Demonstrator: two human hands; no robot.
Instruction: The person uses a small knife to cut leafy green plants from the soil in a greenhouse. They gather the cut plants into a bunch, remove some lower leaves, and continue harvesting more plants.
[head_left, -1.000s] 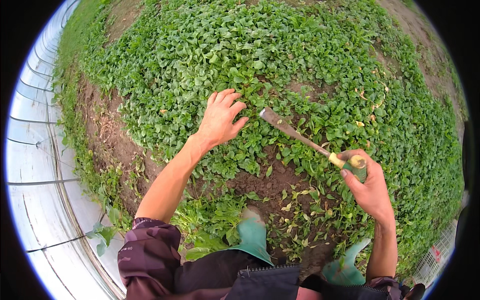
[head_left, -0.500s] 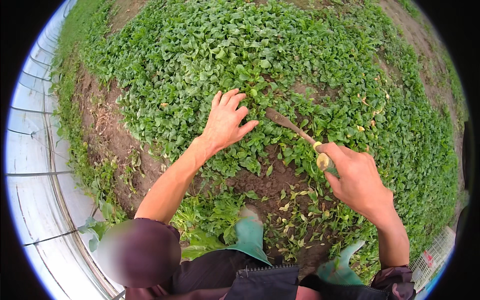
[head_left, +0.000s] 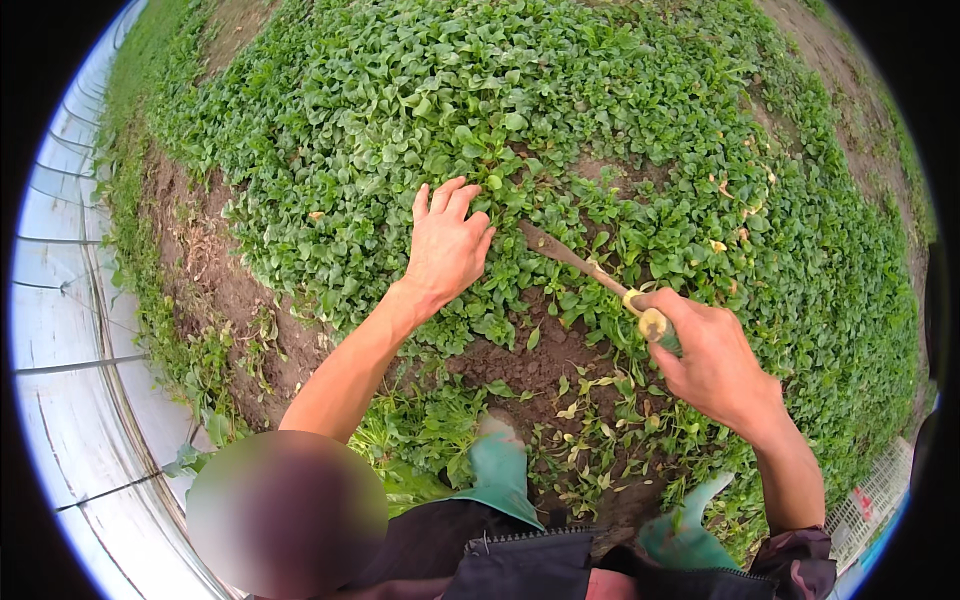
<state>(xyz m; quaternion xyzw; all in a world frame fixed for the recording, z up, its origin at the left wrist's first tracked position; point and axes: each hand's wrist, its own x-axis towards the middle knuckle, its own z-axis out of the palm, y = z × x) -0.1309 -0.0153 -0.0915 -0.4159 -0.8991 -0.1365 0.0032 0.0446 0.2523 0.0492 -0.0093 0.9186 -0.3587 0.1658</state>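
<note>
Green leaves (head_left: 560, 120) under flat left hand (head_left: 447, 245) — right hand (head_left: 712, 357) grips knife (head_left: 590, 270).

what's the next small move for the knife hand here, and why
Probably slide the knife blade under the leafy plants that the left hand presses on: the right hand grips the handle, and the tip lies just right of the left fingers, at soil level.

knife (head_left: 575, 262) | rusty blade, pale handle | tip in leafy greens (head_left: 520, 120)
</note>
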